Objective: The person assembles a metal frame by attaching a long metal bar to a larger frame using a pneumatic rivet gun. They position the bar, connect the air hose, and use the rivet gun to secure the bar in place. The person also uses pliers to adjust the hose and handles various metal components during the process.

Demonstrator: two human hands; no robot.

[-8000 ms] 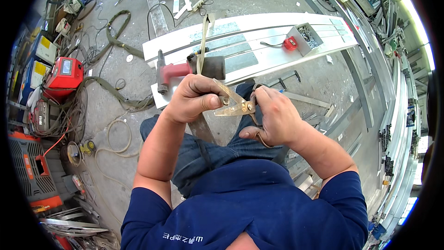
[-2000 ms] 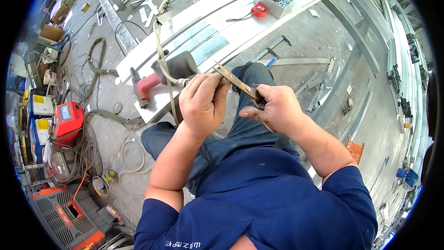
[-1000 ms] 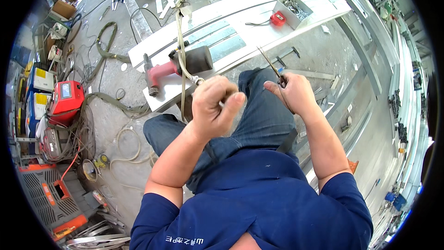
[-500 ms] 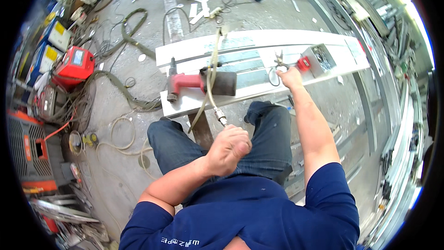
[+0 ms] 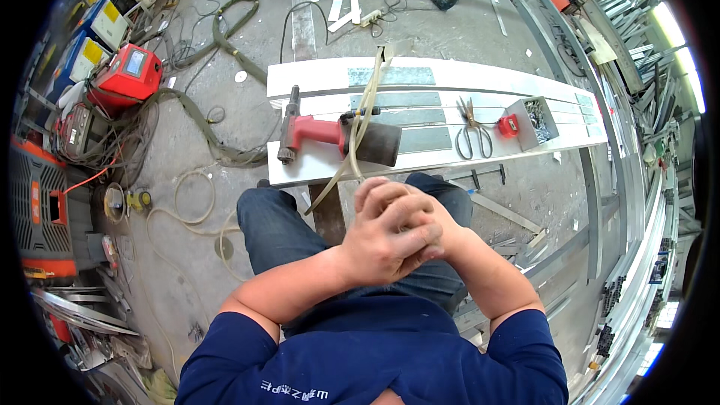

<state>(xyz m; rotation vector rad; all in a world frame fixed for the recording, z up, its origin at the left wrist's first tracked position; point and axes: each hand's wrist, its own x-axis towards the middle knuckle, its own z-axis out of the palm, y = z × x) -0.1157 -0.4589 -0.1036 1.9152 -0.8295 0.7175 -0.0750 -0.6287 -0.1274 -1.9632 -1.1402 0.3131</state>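
My left hand point(image 5: 386, 238) is closed around the end of a pale air hose point(image 5: 355, 156), above my lap. Against it presses my right hand point(image 5: 444, 226), fingers closed; the left hand hides most of it, and what it grips cannot be made out. Beyond the hands, a red and black rivet gun point(image 5: 322, 132) lies on a white panel bench point(image 5: 315, 75), with the hose crossing over it. To its right are scissors point(image 5: 472, 133) with dark looped handles, a small red object point(image 5: 508, 126) and a grey box point(image 5: 535, 124) of small metal parts.
A red machine point(image 5: 133, 75) with a screen stands at the left, above an orange and grey unit point(image 5: 37, 210). Thick cables point(image 5: 196, 124) and thin hoses loop over the floor. Long metal profiles point(image 5: 637, 277) are stacked along the right, with offcuts point(image 5: 352, 7) at the far side.
My right hand has left the scissors on the bench and come back to meet my left hand. The scissors stay beside the red object. My left hand has moved slightly right.
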